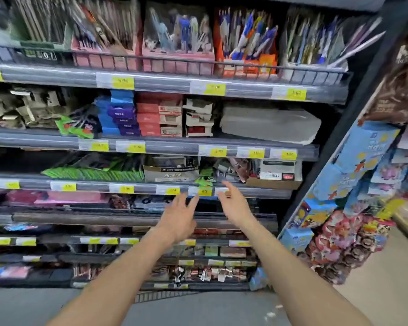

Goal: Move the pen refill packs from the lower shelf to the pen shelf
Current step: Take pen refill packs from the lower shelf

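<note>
Hands: two, left hand (178, 220) and right hand (233, 205), both bare and empty. Pen display boxes on the top shelf (174, 83): five. Cardboard boxes on the third shelf (137, 187): two. Green packs and yellow price tags: too blurred to count.

**Legible Markings on the Shelving**

Very little text can be read; most markings are blurred.

The digits "01" are shown in white on a dark label (43, 55) fixed behind the wire rail of the top shelf, at the left.

The number "1120" is printed on a white boxed item (278, 169) on the third shelf, at the right; it appears upside down.

Yellow price tags (123, 82) are fitted along every shelf edge, but their figures cannot be made out. Print on a cardboard box (171, 174) is present but unreadable.
</note>
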A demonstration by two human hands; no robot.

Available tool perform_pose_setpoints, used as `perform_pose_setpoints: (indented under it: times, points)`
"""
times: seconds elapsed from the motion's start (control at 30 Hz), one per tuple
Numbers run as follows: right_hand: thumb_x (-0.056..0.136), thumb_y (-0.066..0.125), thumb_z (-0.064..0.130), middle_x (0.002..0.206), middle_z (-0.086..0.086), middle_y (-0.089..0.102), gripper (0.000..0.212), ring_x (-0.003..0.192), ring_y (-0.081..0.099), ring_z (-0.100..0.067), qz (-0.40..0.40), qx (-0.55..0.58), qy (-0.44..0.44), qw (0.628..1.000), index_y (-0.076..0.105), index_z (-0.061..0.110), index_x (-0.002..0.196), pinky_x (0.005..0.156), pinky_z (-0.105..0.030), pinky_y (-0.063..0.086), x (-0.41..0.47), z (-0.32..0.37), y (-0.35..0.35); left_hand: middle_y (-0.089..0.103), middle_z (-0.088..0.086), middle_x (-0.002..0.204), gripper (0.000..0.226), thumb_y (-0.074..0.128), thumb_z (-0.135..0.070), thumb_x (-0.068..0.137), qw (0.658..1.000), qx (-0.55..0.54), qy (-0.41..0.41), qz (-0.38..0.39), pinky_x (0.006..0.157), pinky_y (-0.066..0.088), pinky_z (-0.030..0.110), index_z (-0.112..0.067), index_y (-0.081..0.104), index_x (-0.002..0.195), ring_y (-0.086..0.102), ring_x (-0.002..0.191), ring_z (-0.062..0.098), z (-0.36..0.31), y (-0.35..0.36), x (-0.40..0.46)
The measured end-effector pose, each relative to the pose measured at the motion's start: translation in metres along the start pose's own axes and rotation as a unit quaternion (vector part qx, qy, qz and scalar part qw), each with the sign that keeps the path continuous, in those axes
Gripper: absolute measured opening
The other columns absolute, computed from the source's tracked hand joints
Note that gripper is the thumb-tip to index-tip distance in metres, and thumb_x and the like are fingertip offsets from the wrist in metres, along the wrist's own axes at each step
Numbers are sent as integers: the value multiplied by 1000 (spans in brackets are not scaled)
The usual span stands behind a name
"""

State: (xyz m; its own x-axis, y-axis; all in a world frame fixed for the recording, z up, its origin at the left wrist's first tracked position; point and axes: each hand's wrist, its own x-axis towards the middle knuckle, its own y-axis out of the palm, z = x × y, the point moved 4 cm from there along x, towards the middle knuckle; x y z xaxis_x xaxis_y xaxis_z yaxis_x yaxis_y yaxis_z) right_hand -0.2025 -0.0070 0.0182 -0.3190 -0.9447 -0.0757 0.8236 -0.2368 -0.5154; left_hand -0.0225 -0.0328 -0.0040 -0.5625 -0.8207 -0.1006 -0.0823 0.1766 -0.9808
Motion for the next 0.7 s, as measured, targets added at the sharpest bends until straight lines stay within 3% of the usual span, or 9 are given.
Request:
perform_pose_setpoints:
  times: [0.07,0.13,0.17,0.23,0.3,0.4,0.53,0.6,0.7]
  points:
    - [106,48,37,154,-6,48,49,103,65,-25,13,-56,-13,998,37,33,154,76,-31,50,35,7,9,15,25,169,81,55,-28,104,999,-30,-19,13,120,36,53,-20,6,168,19,157,42,10,1,31]
    - [106,48,37,154,-7,48,50,87,66,-23,20,-53,16,998,36,32,154,68,-29,49,69,6,19,22,25,166,82,55,-30,104,998,-45,-33,13,118,38,52,-19,4,168,24,154,43,20,3,61]
    - [106,48,37,152,-7,50,51,93,67,-24,10,-49,24,998,37,29,155,71,-29,50,86,4,23,27,25,162,83,55,-31,104,998,-50,-36,14,116,40,51,-18,3,168,29,151,43,25,7,76]
    - [105,48,40,153,-10,50,55,125,58,-28,5,-44,44,998,36,23,156,94,-31,47,114,-2,31,31,23,159,84,54,-31,103,997,-60,-43,18,112,42,49,-17,1,168,36,145,43,31,16,97]
    - [103,48,44,155,-12,46,61,138,47,-32,16,-14,85,996,34,16,156,110,-41,42,136,-10,40,32,21,156,82,54,-29,102,996,-73,-50,14,108,46,49,-18,4,167,41,140,42,37,21,114]
    - [101,49,42,143,-19,53,58,126,53,-36,6,14,156,988,43,1,143,103,-44,46,159,-20,53,35,19,152,82,57,-29,101,993,-112,-46,-3,105,48,48,-16,10,166,46,133,40,44,26,132]
    - [97,51,27,116,-21,67,31,101,63,-37,-42,26,206,977,64,0,105,85,-41,54,178,-26,56,30,18,165,81,58,-27,101,990,-140,9,21,123,32,40,-7,14,166,31,151,35,45,30,154]
    - [93,52,18,107,-19,69,20,92,63,-34,-48,15,219,974,63,2,90,77,-37,50,183,-28,57,28,17,168,77,56,-25,102,989,-144,25,30,127,21,35,-6,16,166,26,155,33,45,31,158]
    - [88,58,20,96,-13,65,19,86,60,-31,-63,62,230,969,58,5,77,74,-38,47,181,-34,59,28,13,171,73,53,-21,104,986,-161,42,21,126,14,28,-9,18,166,24,157,30,48,31,151]
